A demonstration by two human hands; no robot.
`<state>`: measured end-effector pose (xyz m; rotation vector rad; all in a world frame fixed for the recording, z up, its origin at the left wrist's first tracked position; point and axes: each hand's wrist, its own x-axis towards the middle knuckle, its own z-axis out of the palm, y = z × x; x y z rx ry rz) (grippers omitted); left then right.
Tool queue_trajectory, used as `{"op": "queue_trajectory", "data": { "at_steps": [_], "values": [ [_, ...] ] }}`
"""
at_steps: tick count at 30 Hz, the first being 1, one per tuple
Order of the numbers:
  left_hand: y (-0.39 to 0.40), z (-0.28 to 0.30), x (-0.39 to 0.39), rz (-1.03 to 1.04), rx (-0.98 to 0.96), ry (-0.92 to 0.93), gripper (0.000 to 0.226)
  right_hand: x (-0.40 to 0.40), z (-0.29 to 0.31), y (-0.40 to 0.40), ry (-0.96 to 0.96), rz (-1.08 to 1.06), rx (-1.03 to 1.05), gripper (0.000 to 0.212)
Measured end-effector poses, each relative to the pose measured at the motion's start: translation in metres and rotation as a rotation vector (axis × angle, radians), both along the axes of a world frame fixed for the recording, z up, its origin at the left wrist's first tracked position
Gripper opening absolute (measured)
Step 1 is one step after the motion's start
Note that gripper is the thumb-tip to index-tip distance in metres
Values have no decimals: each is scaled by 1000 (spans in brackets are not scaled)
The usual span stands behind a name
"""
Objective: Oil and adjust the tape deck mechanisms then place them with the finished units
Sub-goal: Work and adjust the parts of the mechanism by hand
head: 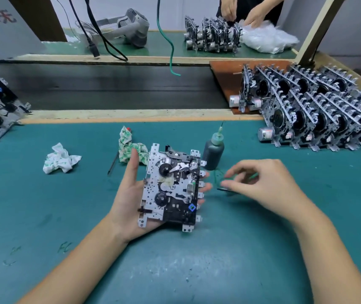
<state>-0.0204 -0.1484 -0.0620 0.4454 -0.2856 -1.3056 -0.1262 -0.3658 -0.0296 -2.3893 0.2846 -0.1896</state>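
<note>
A worker's left hand [131, 194] cradles a tape deck mechanism [172, 188] from beneath, palm up, thumb straight along its left edge and fingertips curling out past its right edge, above a green work mat [197, 270]. The right hand [260, 185] hovers just right of the unit, fingers bent inward and pinching a thin green stick [252, 176]; the tool is blurred and its tip is hard to make out. A dark oil bottle [213, 151] with a needle nozzle stands upright on the mat just behind the mechanism. Rows of finished units [319, 110] lean together at the far right. Crumpled cloths [60, 160] lie to the left. Across the conveyor [109, 86], another person's hands [241, 12] handle more mechanisms.
</note>
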Motion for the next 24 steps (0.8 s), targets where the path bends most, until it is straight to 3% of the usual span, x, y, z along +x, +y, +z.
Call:
{"op": "queue_trajectory", "data": {
  "at_steps": [4,7,12,15,19,24],
  "values": [
    [-6,-13,-1,36,137,28,99,-1,-15,-19,237,76,-265,19],
    [-8,-14,-1,64,210,39,95,3,-24,-17,240,81,-327,17],
    [-9,-17,1,94,278,46,89,3,-11,6,208,240,363,14],
    [-10,-19,2,102,327,26,83,4,-9,26,276,260,641,26],
    [-10,-17,2,98,343,13,77,3,-5,37,420,294,774,44],
    [-10,-16,2,97,366,1,76,4,-6,43,441,265,675,45]
  ]
}}
